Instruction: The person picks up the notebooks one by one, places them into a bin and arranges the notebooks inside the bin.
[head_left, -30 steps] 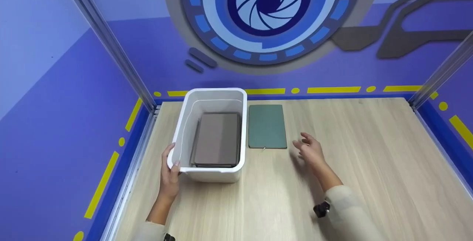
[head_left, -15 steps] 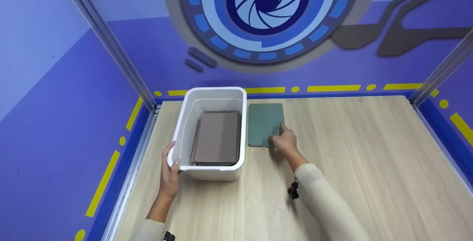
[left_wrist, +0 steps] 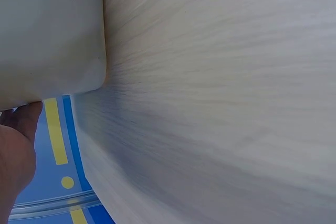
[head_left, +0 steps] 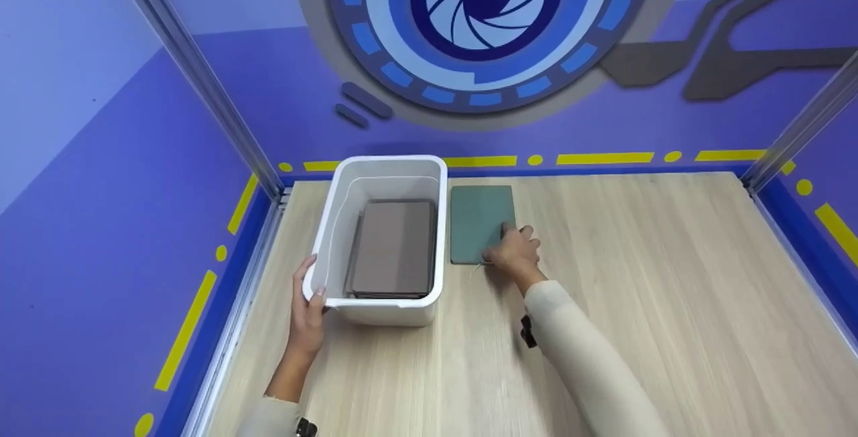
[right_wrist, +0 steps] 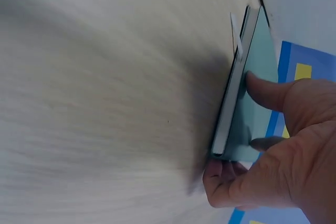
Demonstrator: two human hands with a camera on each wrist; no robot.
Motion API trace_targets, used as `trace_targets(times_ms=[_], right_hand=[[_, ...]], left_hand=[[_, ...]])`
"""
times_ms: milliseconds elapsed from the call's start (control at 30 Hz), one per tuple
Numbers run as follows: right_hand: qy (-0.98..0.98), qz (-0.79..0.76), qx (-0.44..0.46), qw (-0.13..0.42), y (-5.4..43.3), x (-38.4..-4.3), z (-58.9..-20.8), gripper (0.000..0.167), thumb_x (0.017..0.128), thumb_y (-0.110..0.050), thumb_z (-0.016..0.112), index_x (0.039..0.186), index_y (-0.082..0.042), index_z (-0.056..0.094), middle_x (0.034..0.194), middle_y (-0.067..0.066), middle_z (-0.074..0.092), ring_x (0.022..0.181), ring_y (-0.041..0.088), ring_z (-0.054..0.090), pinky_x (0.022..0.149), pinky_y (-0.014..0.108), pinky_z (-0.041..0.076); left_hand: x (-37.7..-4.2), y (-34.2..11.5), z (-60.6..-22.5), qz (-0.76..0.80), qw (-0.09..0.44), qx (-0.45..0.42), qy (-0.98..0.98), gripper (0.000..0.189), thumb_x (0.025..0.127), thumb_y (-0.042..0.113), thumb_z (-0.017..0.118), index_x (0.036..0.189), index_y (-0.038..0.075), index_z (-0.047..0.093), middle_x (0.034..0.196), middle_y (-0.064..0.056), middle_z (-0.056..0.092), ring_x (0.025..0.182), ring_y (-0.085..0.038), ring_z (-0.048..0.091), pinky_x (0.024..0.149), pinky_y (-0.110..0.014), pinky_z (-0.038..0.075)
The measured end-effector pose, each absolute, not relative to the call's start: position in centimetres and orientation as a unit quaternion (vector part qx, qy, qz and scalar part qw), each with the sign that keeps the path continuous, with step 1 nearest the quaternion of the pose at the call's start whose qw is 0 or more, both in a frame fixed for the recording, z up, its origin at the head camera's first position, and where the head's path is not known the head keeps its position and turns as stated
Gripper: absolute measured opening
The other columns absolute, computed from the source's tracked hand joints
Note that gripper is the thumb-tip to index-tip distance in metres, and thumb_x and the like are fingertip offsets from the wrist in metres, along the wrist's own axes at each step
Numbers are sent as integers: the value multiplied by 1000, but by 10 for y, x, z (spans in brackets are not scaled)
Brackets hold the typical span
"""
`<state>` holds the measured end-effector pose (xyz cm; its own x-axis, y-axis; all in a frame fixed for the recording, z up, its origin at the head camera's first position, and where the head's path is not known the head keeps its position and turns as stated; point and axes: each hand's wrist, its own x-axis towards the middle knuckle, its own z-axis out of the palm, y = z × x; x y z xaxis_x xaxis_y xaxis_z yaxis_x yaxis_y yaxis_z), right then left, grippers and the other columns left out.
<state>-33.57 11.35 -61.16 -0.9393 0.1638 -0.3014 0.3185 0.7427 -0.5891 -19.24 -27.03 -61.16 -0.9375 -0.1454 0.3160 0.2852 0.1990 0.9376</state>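
Note:
A white plastic bin stands at the left of the table, with a stack of books inside, topped by a grey-brown book. My left hand grips its near left corner, thumb over the rim; in the left wrist view, fingers show below the bin's wall. Right of the bin lies a green hardcover notebook with a pale ribbon poking out. My right hand holds its near right corner. In the right wrist view, thumb and index finger lie on the cover, other fingers curled at the edge.
The light wooden table extends to the right and toward the front. A blue-purple back wall with yellow marks rises behind bin and notebook. Metal frame posts stand at both back corners.
My right hand has moved left from the table beside the green notebook onto its near right corner, and its fingers have closed there. My left hand and the bin stay put.

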Motion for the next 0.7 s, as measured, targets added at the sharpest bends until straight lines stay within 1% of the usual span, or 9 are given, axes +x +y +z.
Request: trace_targets(times_ms=[100,200,300,367,433,500,633,700], right_hand=[[924,-338,127,124,117,-338,-612,92,88,-26,79,167,-11,35,160,29,30,143,52,39,114,68,42],[920,-352,123,125,120,-339,-614,95,87,-25,80,168,-13,33,161,29,28,142,53,42,115,67,41],[913,-372,112,122,124,-341,-619,97,87,-24,81,169,-13,32,162,29,27,139,52,46,117,63,42],[906,-392,105,118,127,-342,-623,95,88,-22,81,169,-13,32,163,30,26,141,51,47,120,59,41],[896,-417,98,119,131,-342,-626,91,90,-18,78,168,-11,32,164,30,26,146,49,44,124,56,38],[878,-452,93,124,136,-342,-628,86,92,-12,74,168,-10,32,165,30,25,153,48,38,128,54,34],[848,-507,79,133,149,-338,-630,81,95,-2,66,167,-7,31,164,32,29,159,46,27,131,54,27],[840,-521,68,136,158,-335,-630,79,96,0,64,167,-7,31,166,31,29,162,45,23,132,54,24]], left_hand=[[-193,-271,-613,-631,172,-48,-755,61,105,12,41,165,11,31,163,-17,39,132,-16,50,106,-21,42],[-193,-271,-613,-630,176,-55,-754,61,105,11,41,165,10,31,161,-18,41,129,-16,52,105,-21,43],[-194,-271,-613,-629,181,-63,-754,60,105,10,41,165,8,30,161,-20,40,129,-15,52,106,-20,42],[-194,-271,-612,-628,182,-65,-754,60,106,9,40,165,7,30,164,-20,38,132,-12,50,107,-18,41],[-194,-272,-612,-630,182,-63,-752,60,106,9,40,165,8,30,165,-19,37,134,-11,49,108,-17,40],[-193,-272,-611,-632,180,-58,-752,60,106,10,40,165,8,30,166,-18,36,136,-11,48,109,-17,39],[-191,-271,-610,-638,165,-46,-751,61,106,11,40,165,11,29,164,-16,38,135,-17,50,108,-22,43],[-191,-270,-609,-642,159,-43,-749,61,106,11,40,165,11,29,162,-16,39,133,-19,51,106,-25,45]])
